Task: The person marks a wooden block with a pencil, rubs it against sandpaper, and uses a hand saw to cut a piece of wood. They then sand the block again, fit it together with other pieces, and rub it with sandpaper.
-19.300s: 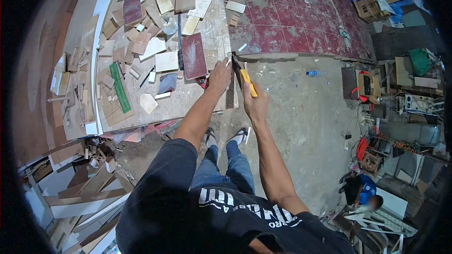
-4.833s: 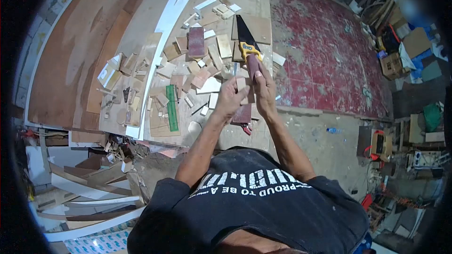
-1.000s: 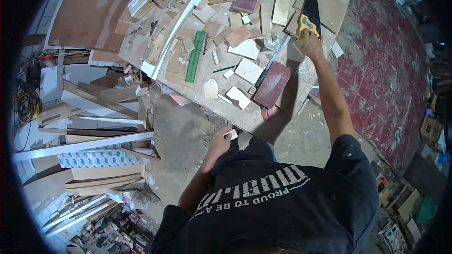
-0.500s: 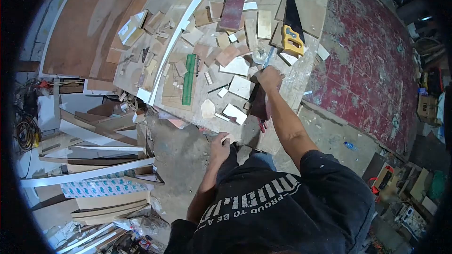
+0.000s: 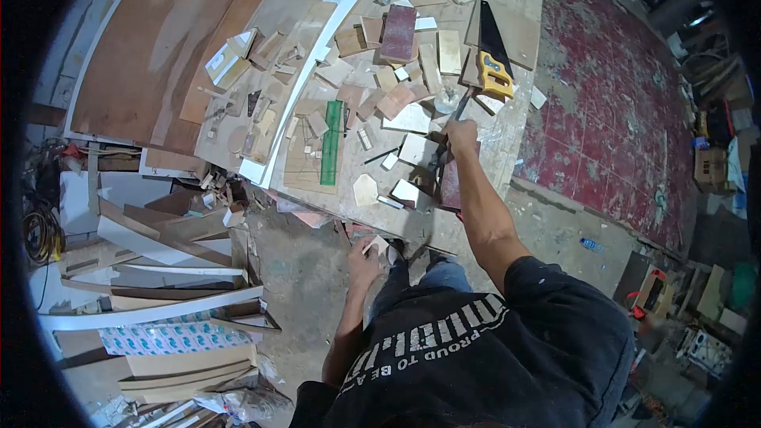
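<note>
Low at the table's near edge, my left hand (image 5: 365, 266) is closed around a small pale board piece (image 5: 380, 244). My right hand (image 5: 461, 136) reaches over the right side of the table, its fingers closed on a dark slim tool (image 5: 464, 101) whose exact kind I cannot make out. Beyond that hand are a clear round container (image 5: 446, 101) and a handsaw with a yellow handle (image 5: 496, 75). A dark reddish block (image 5: 449, 185) lies beside the right wrist. White-faced offcuts (image 5: 418, 150) lie to the left of the right hand.
The wooden worktable (image 5: 305, 190) carries many scattered offcuts, a green ruler (image 5: 330, 143), a dark pencil-like stick (image 5: 382, 156) and a maroon block (image 5: 398, 33). Stacked boards (image 5: 174, 285) stand on the floor at left. A red tiled surface (image 5: 610, 127) lies at right.
The view has shifted slightly. A dark slim tool now shows in my right hand, where a bluish strip showed beyond the fingers before. My left hand still holds its piece.
</note>
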